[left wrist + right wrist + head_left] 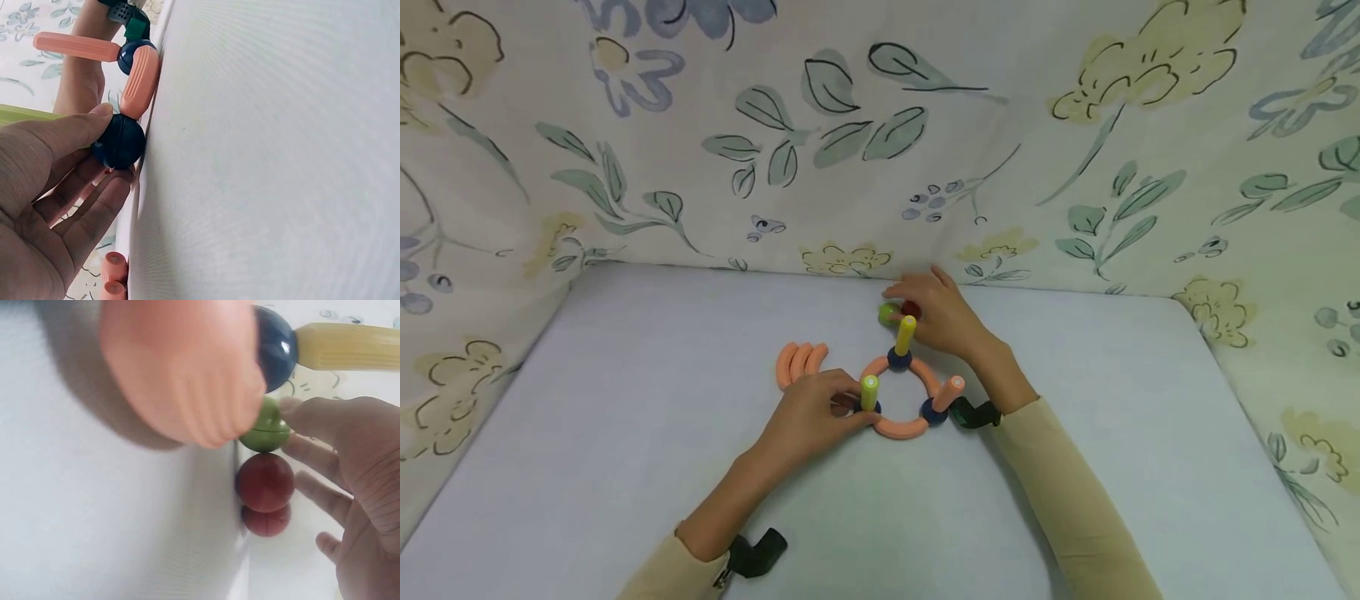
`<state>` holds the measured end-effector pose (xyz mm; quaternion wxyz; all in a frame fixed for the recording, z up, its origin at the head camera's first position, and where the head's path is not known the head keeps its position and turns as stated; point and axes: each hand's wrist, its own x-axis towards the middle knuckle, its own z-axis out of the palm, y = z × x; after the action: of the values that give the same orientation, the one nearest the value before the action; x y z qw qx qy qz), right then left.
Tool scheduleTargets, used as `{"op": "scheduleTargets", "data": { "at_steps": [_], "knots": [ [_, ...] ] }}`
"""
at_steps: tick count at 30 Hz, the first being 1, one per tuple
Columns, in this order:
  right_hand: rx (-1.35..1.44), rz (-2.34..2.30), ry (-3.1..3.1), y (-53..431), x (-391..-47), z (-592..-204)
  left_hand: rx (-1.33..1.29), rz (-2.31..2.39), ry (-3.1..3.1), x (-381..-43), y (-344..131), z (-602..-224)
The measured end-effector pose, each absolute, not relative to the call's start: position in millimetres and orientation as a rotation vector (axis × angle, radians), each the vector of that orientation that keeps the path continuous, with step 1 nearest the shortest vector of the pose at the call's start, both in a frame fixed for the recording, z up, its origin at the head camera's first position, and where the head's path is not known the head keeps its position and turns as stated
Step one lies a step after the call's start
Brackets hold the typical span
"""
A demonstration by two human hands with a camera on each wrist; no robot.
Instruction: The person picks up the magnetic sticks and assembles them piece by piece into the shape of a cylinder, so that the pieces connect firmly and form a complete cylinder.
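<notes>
My left hand [812, 417] pinches a dark blue ball [119, 142] at the left corner of a ring of curved orange rods [901, 429]. From that ball rises a yellow-green stick [869, 393]. At the ring's other corners are dark blue balls [933, 412] bearing a yellow stick [906, 335] and a straight orange stick [949, 393]. Behind the ring, my right hand [936, 312] has thumb and forefinger at a green ball [265, 431], seemingly pinching it. Two red balls [265, 482] stand beside the green one, near its other fingers.
Several loose curved orange rods [801, 362] lie side by side left of the ring. The white table [625, 467] ends at a floral cloth [850, 167] behind. Dark wrist devices [758, 552] sit on both wrists.
</notes>
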<state>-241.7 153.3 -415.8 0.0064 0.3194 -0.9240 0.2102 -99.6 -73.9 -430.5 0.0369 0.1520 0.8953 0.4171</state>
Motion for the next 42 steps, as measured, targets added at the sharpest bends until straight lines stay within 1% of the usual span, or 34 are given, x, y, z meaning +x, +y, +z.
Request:
{"op": "scheduleTargets", "data": {
  "at_steps": [17,27,32,38,42],
  "knots": [
    [1.007,0.662,-2.938,154.9,-241.3,-424.8,0.49,1.296,2.722,-100.0,-73.8,-430.0],
    [0.957,1.064,-2.849,159.2,-242.8,-418.3,0.457,1.301,2.724,-99.3,-74.4,-428.1],
    [1.023,1.011,-2.923,151.5,-245.9,-420.8,0.473,1.295,2.739,-100.5,-78.0,-428.2],
    [1.209,1.014,-2.956,149.4,-246.3,-411.5,0.462,1.316,2.723,-100.4,-79.3,-431.7],
    [1.136,1.093,-2.89,157.3,-246.8,-401.0,0.467,1.319,2.704,-99.9,-77.9,-431.8]
  ]
}}
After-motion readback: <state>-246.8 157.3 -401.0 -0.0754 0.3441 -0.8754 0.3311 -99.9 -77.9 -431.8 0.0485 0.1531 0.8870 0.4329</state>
